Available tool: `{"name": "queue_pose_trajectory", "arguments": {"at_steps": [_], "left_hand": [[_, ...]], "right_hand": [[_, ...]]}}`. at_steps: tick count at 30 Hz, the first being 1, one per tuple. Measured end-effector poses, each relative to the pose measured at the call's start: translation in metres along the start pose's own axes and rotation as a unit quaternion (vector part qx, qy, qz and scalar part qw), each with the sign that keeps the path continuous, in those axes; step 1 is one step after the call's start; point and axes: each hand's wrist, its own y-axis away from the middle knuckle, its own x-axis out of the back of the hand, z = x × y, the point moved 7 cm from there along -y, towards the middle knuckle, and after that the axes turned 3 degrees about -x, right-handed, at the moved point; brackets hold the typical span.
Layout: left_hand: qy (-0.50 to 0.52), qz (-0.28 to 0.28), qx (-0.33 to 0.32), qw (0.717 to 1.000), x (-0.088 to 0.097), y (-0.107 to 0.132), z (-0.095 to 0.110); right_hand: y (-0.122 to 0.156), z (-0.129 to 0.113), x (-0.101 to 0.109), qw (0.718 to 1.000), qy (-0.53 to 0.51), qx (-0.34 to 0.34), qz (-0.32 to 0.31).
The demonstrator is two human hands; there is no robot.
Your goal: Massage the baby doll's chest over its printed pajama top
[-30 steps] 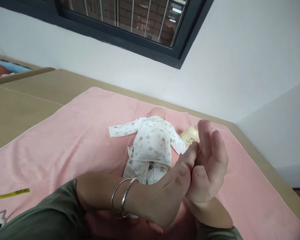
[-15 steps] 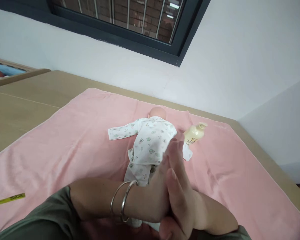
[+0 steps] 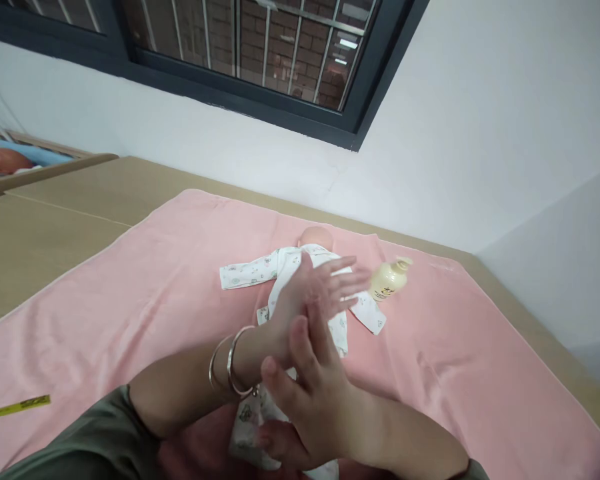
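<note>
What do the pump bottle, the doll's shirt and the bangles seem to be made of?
Pump bottle: probably plastic, smooth, slightly shiny. Doll's shirt: printed matte cloth, maybe cotton, judging by its soft drape. Bangles: likely polished silvery metal, given bright highlights.

Soft indoor light, fingers (image 3: 349, 279) motion-blurred, window (image 3: 260, 50) reflections (small, white)

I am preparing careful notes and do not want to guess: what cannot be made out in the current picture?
All in the head view:
Doll: torso partly hidden by the left hand, legs partly by the right hand.
Left hand: fingers blurred.
Bottle: label writing too small to read.
Yellow strip: cut off by the left edge; its print is too small.
</note>
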Motion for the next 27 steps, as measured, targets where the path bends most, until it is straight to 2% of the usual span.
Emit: {"name": "queue_pose_trajectory", "arguments": {"at_steps": [2,3,4,5,6,8,11,13,15,20,23,27], "left_hand": [[0.149,-0.010,0.003,0.989,0.005,-0.024,0.000],[0.233,0.002,0.010,0.972,0.008,-0.036,-0.004],[0.299,0.030,0.019,0.953,0.012,-0.047,-0.012],[0.337,0.068,0.026,0.939,0.017,-0.057,-0.023],[0.341,0.116,0.029,0.932,0.021,-0.065,-0.035],[0.313,0.159,0.028,0.936,0.021,-0.077,-0.059],[0.257,0.160,0.034,0.952,0.006,-0.086,-0.091],[0.228,0.156,0.019,0.961,-0.002,-0.087,-0.103],[0.204,0.157,-0.009,0.966,-0.005,-0.086,-0.109],[0.138,0.165,-0.065,0.974,-0.007,-0.078,-0.118],[0.114,0.151,-0.100,0.977,-0.010,-0.073,-0.117],[0.112,0.156,-0.098,0.976,-0.010,-0.070,-0.116]], "right_hand": [[-0.001,0.009,-0.007,1.000,-0.016,-0.012,-0.003],[-0.002,0.022,-0.009,0.999,-0.020,-0.037,0.005],[-0.003,0.041,-0.008,0.996,-0.020,-0.082,0.021],[-0.002,0.067,-0.006,0.986,-0.011,-0.156,0.049],[0.001,0.094,-0.004,0.970,-0.010,-0.231,0.073],[0.010,0.143,-0.004,0.934,-0.031,-0.343,0.092],[0.020,0.189,-0.012,0.905,-0.067,-0.414,0.071],[0.023,0.202,-0.021,0.903,-0.072,-0.421,0.051],[0.022,0.203,-0.033,0.911,-0.073,-0.405,0.018],[0.014,0.197,-0.066,0.934,-0.059,-0.332,-0.118],[0.017,0.211,-0.068,0.927,-0.032,-0.334,-0.166],[0.027,0.234,-0.058,0.904,-0.006,-0.381,-0.195]]}}
